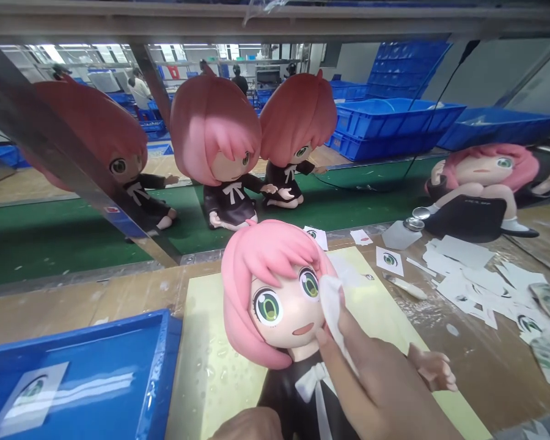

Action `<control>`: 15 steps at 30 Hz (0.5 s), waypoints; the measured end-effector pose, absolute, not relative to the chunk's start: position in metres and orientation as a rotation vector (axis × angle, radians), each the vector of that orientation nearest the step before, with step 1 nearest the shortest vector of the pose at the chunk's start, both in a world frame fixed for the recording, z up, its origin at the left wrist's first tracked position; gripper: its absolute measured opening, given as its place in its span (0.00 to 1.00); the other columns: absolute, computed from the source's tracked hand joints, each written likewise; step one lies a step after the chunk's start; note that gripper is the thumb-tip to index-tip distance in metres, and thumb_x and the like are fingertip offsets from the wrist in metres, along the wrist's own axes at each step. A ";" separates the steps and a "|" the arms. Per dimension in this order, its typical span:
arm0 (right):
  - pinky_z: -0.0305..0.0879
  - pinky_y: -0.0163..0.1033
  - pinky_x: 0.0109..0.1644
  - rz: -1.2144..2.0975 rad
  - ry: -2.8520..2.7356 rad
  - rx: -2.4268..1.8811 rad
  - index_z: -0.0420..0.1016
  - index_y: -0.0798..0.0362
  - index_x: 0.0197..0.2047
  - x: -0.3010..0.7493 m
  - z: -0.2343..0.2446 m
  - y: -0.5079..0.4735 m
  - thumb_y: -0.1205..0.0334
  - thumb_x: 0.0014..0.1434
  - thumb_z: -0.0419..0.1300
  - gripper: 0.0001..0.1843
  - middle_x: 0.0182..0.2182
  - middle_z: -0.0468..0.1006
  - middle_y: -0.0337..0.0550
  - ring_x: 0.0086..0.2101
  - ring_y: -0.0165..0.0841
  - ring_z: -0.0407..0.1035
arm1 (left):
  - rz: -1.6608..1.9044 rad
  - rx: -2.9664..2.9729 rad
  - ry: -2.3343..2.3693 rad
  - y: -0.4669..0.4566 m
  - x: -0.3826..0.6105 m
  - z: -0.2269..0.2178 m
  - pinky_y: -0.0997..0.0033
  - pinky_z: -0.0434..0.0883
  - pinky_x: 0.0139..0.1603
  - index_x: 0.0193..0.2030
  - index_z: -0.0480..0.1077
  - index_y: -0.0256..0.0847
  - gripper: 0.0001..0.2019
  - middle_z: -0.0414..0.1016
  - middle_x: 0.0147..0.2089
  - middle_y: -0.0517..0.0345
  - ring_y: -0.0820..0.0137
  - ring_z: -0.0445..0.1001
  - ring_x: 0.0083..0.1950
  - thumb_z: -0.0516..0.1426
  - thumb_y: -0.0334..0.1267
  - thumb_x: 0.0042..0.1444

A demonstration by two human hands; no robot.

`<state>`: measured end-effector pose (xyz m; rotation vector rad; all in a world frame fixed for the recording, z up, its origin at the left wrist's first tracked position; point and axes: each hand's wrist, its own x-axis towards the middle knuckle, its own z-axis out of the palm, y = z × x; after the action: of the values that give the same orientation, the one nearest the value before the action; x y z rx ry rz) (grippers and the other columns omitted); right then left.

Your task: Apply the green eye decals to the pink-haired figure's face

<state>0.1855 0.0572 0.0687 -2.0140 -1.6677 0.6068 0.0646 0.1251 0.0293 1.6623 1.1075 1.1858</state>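
Observation:
A pink-haired doll figure (275,287) in a black dress stands upright on a pale yellow mat (211,360) in front of me. My right hand (380,385) presses a white cloth (330,305) against the doll's cheek beside its green eye. My left hand (250,426) shows only at the bottom edge, against the doll's lower body; its fingers are hidden.
A blue tray (77,373) with a decal sheet sits at lower left. Three similar dolls (220,153) stand on the green conveyor belt (50,238). Another doll (481,189) lies at right. Loose paper eye decals (481,281) litter the wet table. Blue crates (394,125) stand behind.

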 end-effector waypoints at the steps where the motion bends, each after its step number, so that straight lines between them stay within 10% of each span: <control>1: 0.45 0.39 0.25 0.624 -1.703 -2.025 0.65 0.51 0.59 0.185 0.066 0.063 0.48 0.71 0.41 0.23 0.14 0.64 0.30 0.17 0.35 0.64 | 1.180 1.659 1.095 0.136 0.071 0.025 0.77 0.71 0.22 0.21 0.73 0.39 0.26 0.73 0.21 0.61 0.73 0.77 0.24 0.55 0.55 0.64; 7: 0.42 0.38 0.23 0.839 -1.819 -2.049 0.63 0.58 0.57 0.185 0.060 0.082 0.48 0.68 0.42 0.25 0.11 0.58 0.28 0.14 0.35 0.60 | 1.149 1.616 1.069 0.160 0.079 0.002 0.80 0.60 0.16 0.02 0.48 0.39 0.42 0.62 0.12 0.60 0.74 0.73 0.17 0.52 0.65 0.58; 15: 0.50 0.39 0.23 0.665 -1.747 -1.952 0.59 0.60 0.66 0.184 0.052 0.061 0.54 0.66 0.49 0.29 0.17 0.70 0.35 0.18 0.36 0.66 | 1.149 1.574 1.114 0.103 0.038 0.023 0.75 0.76 0.32 0.26 0.74 0.36 0.29 0.78 0.33 0.59 0.70 0.81 0.37 0.48 0.53 0.70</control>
<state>0.1844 0.0610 0.0524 -1.9519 -1.7466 0.6646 0.0375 0.1034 0.0230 1.5735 1.1138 1.1495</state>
